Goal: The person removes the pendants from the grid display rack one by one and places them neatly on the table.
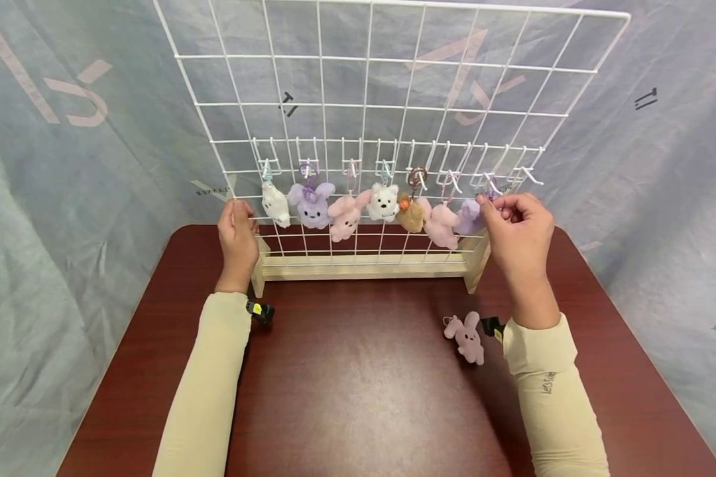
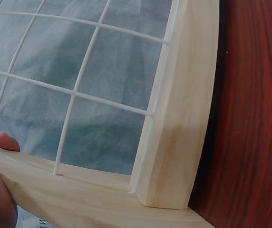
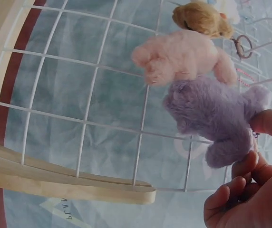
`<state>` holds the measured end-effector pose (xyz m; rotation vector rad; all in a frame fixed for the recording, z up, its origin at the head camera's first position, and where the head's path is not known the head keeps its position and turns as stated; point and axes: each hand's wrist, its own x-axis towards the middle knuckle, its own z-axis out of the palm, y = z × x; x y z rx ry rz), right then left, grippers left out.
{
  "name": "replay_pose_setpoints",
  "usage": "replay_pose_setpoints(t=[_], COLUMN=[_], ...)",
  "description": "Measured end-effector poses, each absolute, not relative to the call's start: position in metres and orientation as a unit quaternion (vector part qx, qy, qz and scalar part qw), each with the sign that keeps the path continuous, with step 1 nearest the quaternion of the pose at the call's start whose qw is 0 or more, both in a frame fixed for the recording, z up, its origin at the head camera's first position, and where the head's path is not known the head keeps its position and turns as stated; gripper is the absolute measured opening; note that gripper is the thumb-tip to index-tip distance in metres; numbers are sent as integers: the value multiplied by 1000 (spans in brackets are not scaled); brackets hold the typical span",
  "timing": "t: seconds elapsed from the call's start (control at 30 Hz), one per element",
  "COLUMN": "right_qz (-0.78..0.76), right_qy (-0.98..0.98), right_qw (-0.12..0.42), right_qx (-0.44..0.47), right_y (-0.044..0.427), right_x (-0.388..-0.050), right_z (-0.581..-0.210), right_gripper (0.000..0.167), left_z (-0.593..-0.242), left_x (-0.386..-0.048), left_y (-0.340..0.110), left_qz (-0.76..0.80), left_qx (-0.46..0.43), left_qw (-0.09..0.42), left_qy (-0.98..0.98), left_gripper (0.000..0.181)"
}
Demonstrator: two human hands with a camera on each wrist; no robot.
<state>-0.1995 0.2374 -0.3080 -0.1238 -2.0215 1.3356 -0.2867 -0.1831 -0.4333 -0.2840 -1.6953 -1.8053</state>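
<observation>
My right hand (image 1: pixel 522 228) pinches the top of a purple plush keychain (image 3: pixel 212 116) beside a hook at the rack's right end. In the right wrist view the thumb and fingertips meet at its ring end; whether its loop is on the hook cannot be told. My left hand (image 1: pixel 238 235) grips the left side of the white wire grid rack (image 1: pixel 366 103), with fingers and thumb around its wooden side post (image 2: pixel 74 194). On the hooks hang several plush keychains, among them a white bear (image 1: pixel 384 201), a purple bunny (image 1: pixel 312 207), a pink bunny (image 1: pixel 346 217) and a brown one (image 1: pixel 412 213).
A pinkish bunny keychain (image 1: pixel 469 339) lies on the dark red tabletop (image 1: pixel 346 384), close to the right wrist's camera (image 1: pixel 492 327). At the far right end of the row juts a white hook (image 1: pixel 531 175). Grey printed cloth (image 1: pixel 95 179) surrounds the table.
</observation>
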Motion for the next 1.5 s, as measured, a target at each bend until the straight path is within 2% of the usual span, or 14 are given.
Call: replay_pose_setpoints(t=[0.23, 0.47, 0.8, 0.93, 1.1, 1.5], right_qz=[521, 575, 601, 593, 609, 658], right_qy=[-776, -738, -694, -695, -687, -668], right_qw=[355, 353, 396, 403, 390, 325], right_qx=[-28, -9, 24, 42, 64, 124], right_y=[247, 248, 246, 246, 243, 239], right_x=[-206, -203, -194, -189, -182, -172], right_z=[-317, -319, -320, -318, -316, -327], right_gripper=[26, 23, 20, 25, 27, 31], left_z=[-433, -432, -432, -426, -417, -433], left_x=[-287, -286, -287, -281, -274, -287], left_y=[-183, -182, -181, -179, -175, -183], left_qz=[-697, -698, -703, -707, -706, -697], left_qx=[-109, -103, -96, -98, -101, -85], left_qw=[316, 315, 309, 310, 312, 309], left_qy=[-634, -634, -634, -628, -628, -641], left_gripper=[32, 32, 32, 32, 33, 33])
